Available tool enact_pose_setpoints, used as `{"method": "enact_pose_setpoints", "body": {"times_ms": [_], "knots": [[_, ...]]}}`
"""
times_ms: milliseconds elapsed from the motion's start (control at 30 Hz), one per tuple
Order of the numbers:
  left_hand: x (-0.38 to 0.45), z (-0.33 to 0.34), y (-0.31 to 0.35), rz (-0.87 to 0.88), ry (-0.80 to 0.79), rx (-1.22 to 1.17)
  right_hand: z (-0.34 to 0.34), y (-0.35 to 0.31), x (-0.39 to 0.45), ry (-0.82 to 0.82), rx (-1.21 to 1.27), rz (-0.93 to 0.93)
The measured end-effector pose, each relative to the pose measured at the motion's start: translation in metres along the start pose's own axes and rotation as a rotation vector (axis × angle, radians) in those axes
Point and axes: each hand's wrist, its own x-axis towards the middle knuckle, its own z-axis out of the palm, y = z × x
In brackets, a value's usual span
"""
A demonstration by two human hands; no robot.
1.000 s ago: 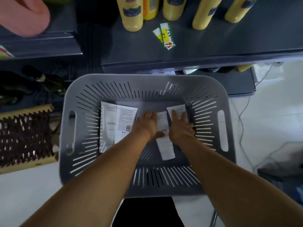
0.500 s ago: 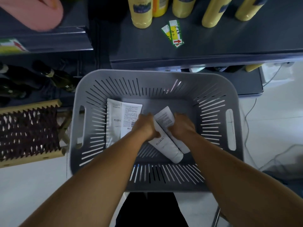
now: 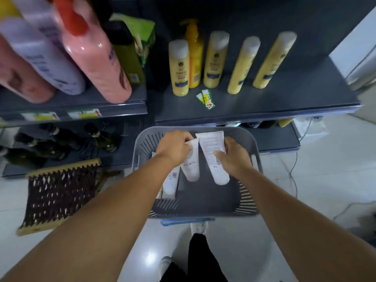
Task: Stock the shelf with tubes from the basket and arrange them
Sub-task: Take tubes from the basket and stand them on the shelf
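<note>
Above the grey slotted basket (image 3: pixel 251 151), my left hand (image 3: pixel 175 146) grips a white tube (image 3: pixel 191 165) by its flat end, cap hanging down. My right hand (image 3: pixel 234 156) holds a second white tube (image 3: pixel 213 155), printed back facing me, cap also down. Both tubes are lifted clear of the basket floor. More white tubes (image 3: pixel 171 182) lie at the basket's left side, partly hidden by my left forearm. The dark shelf (image 3: pixel 284 94) lies just beyond the basket.
Several yellow bottles (image 3: pixel 180 68) stand in a row on the shelf, with a small price tag (image 3: pixel 206 98) lying in front of them. Pink and lilac bottles (image 3: pixel 95 55) fill the left shelf. Dark glass bottles (image 3: pixel 101 137) sit below. A woven rack (image 3: pixel 59 194) leans at left.
Both hands closed on a tube each and lifted them out of the basket bottom. My view tilted up, bringing the shelf and its bottles into sight.
</note>
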Motion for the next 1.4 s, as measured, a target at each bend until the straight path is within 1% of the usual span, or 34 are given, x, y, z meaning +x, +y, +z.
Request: {"method": "enact_pose_setpoints", "body": {"times_ms": [133, 267, 400, 600, 733, 867, 1000, 1200, 1400], "knots": [[-0.021, -0.053, 0.03, 0.091, 0.089, -0.009, -0.036, -0.039, -0.029, 0.093, 0.047, -0.069], [-0.043, -0.113, 0.06, 0.182, 0.183, 0.031, -0.074, -0.082, -0.059, 0.154, 0.141, -0.181], [-0.066, -0.174, 0.094, 0.272, 0.307, 0.113, -0.111, -0.124, -0.081, 0.215, 0.169, -0.317], [-0.088, -0.251, 0.138, 0.364, 0.415, 0.072, -0.164, -0.187, -0.099, 0.303, 0.296, -0.463], [-0.092, -0.294, 0.167, 0.409, 0.478, 0.034, -0.197, -0.225, -0.101, 0.383, 0.304, -0.529], [-0.081, -0.33, 0.194, 0.454, 0.518, 0.048, -0.226, -0.253, -0.086, 0.418, 0.325, -0.597], [-0.051, -0.356, 0.216, 0.447, 0.548, 0.061, -0.25, -0.278, -0.055, 0.442, 0.362, -0.626], [0.014, -0.377, 0.232, 0.386, 0.584, 0.099, -0.269, -0.306, 0.009, 0.469, 0.372, -0.598], [0.061, -0.384, 0.24, 0.345, 0.577, 0.164, -0.273, -0.319, 0.065, 0.44, 0.366, -0.566]]}}
